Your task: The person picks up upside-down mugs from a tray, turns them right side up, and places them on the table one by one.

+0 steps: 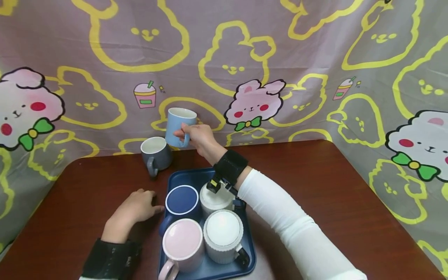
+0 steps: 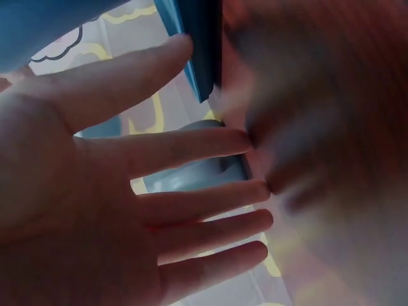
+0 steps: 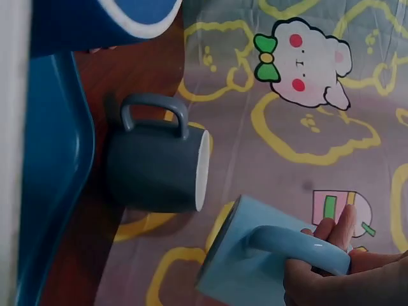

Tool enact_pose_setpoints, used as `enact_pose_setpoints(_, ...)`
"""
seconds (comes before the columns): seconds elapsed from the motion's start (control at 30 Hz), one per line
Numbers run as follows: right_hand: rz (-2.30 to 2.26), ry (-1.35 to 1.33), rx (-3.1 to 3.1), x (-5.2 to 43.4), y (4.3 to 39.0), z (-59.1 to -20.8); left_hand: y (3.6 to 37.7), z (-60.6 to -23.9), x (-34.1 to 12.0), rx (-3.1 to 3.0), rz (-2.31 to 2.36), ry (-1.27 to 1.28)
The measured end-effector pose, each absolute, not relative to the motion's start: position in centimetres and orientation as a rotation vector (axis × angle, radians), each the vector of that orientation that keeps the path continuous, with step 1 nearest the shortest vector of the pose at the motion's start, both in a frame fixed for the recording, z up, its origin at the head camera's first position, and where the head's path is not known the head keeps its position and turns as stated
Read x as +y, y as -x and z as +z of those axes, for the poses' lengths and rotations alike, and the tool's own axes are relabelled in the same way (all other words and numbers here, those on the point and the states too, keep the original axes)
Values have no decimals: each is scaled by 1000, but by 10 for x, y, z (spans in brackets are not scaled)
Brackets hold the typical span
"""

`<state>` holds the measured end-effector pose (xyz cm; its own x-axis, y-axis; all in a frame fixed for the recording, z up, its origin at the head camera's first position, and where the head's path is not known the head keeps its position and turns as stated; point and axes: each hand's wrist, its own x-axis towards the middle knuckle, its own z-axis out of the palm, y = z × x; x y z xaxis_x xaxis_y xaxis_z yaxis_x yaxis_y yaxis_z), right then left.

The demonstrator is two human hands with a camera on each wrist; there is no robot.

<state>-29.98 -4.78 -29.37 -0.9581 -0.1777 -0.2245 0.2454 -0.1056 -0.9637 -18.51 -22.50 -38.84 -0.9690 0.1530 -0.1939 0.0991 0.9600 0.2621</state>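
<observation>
My right hand (image 1: 198,137) grips the handle of a light blue mug (image 1: 174,126), held in the air near the patterned cloth at the back. Just below and left of it, a dark grey mug (image 1: 157,154) stands upright on the table; the right wrist view shows both, the light blue mug (image 3: 255,223) tilted beside the grey one (image 3: 156,169). Beside the left edge of a blue tray (image 1: 250,237), my left hand (image 1: 138,206) rests on the table with its fingers extended. In the left wrist view, the left hand's fingers (image 2: 191,150) are spread and hold nothing.
On the tray stand a navy mug (image 1: 182,200), a pink mug (image 1: 183,241), a white ribbed mug (image 1: 224,231) and another white mug (image 1: 213,200) partly under my right wrist. A cartoon-patterned cloth (image 1: 196,85) hangs behind the brown table (image 1: 308,175).
</observation>
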Motion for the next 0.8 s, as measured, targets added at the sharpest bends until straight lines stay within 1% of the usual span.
enact_pose_setpoints(0.5,-2161,-184,1637,-65,317,-306,184,-387,-230,2896,380,-209)
enact_pose_setpoints(0.8,-2102,-182,1635,-70,325,-313,187,-387,-229,2858,380,-179)
